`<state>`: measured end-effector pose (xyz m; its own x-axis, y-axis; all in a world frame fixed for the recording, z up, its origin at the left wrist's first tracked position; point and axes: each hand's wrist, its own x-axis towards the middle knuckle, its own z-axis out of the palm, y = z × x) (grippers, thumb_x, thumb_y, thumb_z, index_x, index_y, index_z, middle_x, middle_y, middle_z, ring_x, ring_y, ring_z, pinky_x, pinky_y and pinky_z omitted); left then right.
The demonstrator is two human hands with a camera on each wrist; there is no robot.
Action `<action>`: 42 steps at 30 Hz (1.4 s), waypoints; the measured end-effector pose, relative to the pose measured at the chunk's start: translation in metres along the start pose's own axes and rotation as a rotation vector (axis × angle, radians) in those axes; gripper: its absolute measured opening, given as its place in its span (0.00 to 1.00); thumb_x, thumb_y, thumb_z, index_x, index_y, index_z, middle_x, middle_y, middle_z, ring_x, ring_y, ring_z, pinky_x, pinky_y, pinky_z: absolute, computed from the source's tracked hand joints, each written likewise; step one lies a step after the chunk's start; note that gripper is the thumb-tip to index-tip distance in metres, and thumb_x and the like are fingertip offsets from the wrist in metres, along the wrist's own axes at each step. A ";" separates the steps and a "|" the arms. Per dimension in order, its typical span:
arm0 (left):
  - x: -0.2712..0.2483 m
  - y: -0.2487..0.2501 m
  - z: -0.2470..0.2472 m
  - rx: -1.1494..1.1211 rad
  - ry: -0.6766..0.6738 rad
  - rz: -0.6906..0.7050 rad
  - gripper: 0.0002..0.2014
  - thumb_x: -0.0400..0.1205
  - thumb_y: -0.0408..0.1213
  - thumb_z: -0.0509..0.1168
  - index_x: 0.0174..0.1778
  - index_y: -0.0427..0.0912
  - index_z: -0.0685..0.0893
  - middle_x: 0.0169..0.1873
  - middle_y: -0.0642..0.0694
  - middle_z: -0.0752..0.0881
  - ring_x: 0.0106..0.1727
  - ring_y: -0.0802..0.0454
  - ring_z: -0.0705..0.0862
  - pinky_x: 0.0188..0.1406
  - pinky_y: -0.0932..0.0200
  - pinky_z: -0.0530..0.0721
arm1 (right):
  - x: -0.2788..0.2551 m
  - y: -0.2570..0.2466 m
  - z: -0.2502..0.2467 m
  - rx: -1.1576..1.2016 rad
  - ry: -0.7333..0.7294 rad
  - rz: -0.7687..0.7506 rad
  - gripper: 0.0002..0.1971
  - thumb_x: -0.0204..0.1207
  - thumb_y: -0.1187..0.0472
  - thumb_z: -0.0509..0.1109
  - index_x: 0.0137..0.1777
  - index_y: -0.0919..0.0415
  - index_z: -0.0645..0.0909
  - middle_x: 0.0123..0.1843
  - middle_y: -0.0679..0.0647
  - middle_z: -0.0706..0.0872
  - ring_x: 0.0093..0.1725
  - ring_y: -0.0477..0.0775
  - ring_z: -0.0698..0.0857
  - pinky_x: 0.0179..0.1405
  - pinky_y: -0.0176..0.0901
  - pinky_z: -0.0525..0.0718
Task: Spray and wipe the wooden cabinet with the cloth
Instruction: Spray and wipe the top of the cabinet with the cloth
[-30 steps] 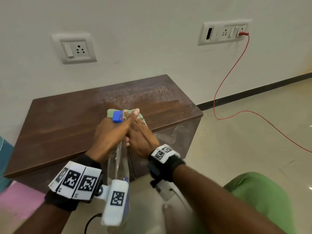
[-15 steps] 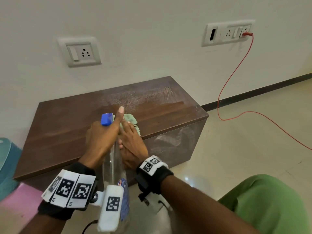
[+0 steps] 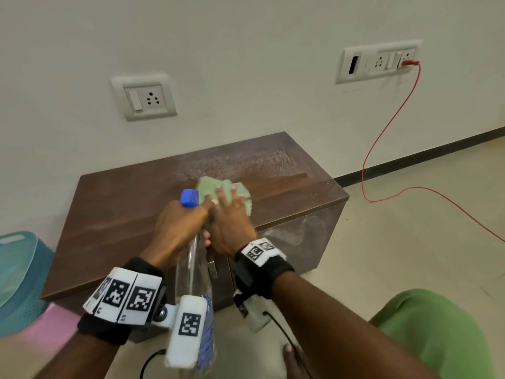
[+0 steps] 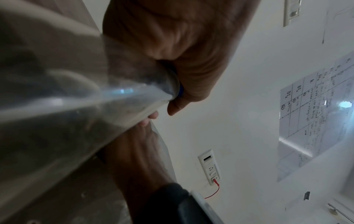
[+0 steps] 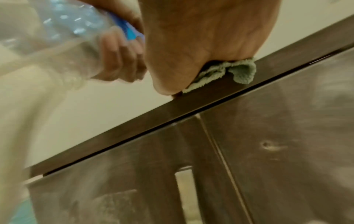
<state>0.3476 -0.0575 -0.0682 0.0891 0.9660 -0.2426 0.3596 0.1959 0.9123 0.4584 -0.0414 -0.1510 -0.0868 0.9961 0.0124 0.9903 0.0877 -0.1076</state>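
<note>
A low dark wooden cabinet (image 3: 114,214) stands against the wall, its top dusty at the back right. My right hand (image 3: 229,212) presses a pale green cloth (image 3: 235,188) flat onto the top near the front edge, fingers spread. In the right wrist view the cloth (image 5: 229,71) bunches under the palm at the top's edge. My left hand (image 3: 177,228) grips the neck of a clear spray bottle (image 3: 194,272) with a blue nozzle (image 3: 189,197), just left of the right hand. The left wrist view shows the bottle (image 4: 67,98) held in curled fingers.
A teal basket (image 3: 19,280) sits on the floor to the left, beside something pink. A red cable (image 3: 382,138) runs from the wall socket (image 3: 379,61) down across the floor on the right. A second socket (image 3: 144,97) is above the cabinet. Green clothing (image 3: 431,332) is at lower right.
The right hand and cloth slid left across the top, then away from me toward the middle. The left hand still holds the bottle beside it. The camera view shifted slightly.
</note>
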 end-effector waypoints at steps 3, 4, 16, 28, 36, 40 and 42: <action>0.009 0.007 -0.003 -0.027 -0.008 0.015 0.12 0.83 0.44 0.70 0.41 0.37 0.86 0.21 0.44 0.83 0.26 0.44 0.84 0.41 0.45 0.89 | 0.004 0.003 -0.014 0.035 -0.035 -0.230 0.28 0.85 0.51 0.55 0.85 0.55 0.59 0.88 0.61 0.53 0.86 0.71 0.49 0.83 0.72 0.51; 0.011 0.008 -0.004 -0.044 -0.010 0.016 0.11 0.83 0.44 0.71 0.43 0.38 0.86 0.23 0.44 0.83 0.26 0.43 0.84 0.43 0.44 0.89 | 0.003 0.020 -0.018 0.034 -0.005 -0.243 0.27 0.88 0.51 0.54 0.85 0.54 0.59 0.88 0.59 0.54 0.86 0.68 0.51 0.84 0.68 0.51; 0.021 0.015 -0.014 -0.118 -0.046 -0.065 0.18 0.84 0.45 0.70 0.35 0.36 0.76 0.26 0.38 0.75 0.17 0.55 0.78 0.27 0.58 0.81 | 0.044 0.002 -0.012 0.002 -0.075 -0.051 0.30 0.86 0.50 0.56 0.85 0.59 0.57 0.88 0.65 0.49 0.85 0.74 0.43 0.81 0.76 0.41; 0.031 0.020 -0.042 -0.085 -0.007 -0.018 0.13 0.82 0.48 0.71 0.43 0.42 0.79 0.34 0.44 0.79 0.25 0.51 0.82 0.29 0.53 0.87 | 0.061 0.119 -0.028 0.206 0.008 0.366 0.31 0.89 0.48 0.46 0.87 0.62 0.46 0.89 0.58 0.44 0.86 0.72 0.40 0.84 0.68 0.41; 0.035 0.034 -0.036 -0.187 -0.037 -0.024 0.16 0.84 0.45 0.69 0.35 0.40 0.77 0.24 0.44 0.76 0.21 0.49 0.77 0.26 0.56 0.83 | 0.097 -0.020 -0.004 0.115 -0.227 -0.133 0.39 0.82 0.49 0.57 0.87 0.56 0.43 0.88 0.61 0.39 0.84 0.76 0.34 0.82 0.75 0.38; 0.046 0.043 -0.037 -0.236 -0.039 -0.030 0.16 0.83 0.47 0.71 0.38 0.42 0.75 0.27 0.45 0.75 0.21 0.51 0.77 0.21 0.58 0.84 | 0.104 0.045 -0.016 0.057 -0.156 -0.118 0.31 0.87 0.45 0.45 0.87 0.55 0.49 0.89 0.57 0.45 0.87 0.69 0.44 0.84 0.69 0.48; 0.049 0.041 -0.040 -0.248 -0.044 -0.032 0.15 0.83 0.46 0.71 0.39 0.44 0.74 0.27 0.46 0.74 0.21 0.51 0.77 0.20 0.58 0.83 | 0.101 0.076 -0.020 0.151 -0.107 0.078 0.32 0.88 0.44 0.43 0.87 0.59 0.46 0.89 0.56 0.43 0.87 0.69 0.42 0.84 0.68 0.46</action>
<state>0.3291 0.0047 -0.0297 0.1233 0.9516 -0.2814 0.1247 0.2664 0.9558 0.5266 0.0653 -0.1377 -0.0297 0.9938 -0.1069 0.9676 0.0018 -0.2523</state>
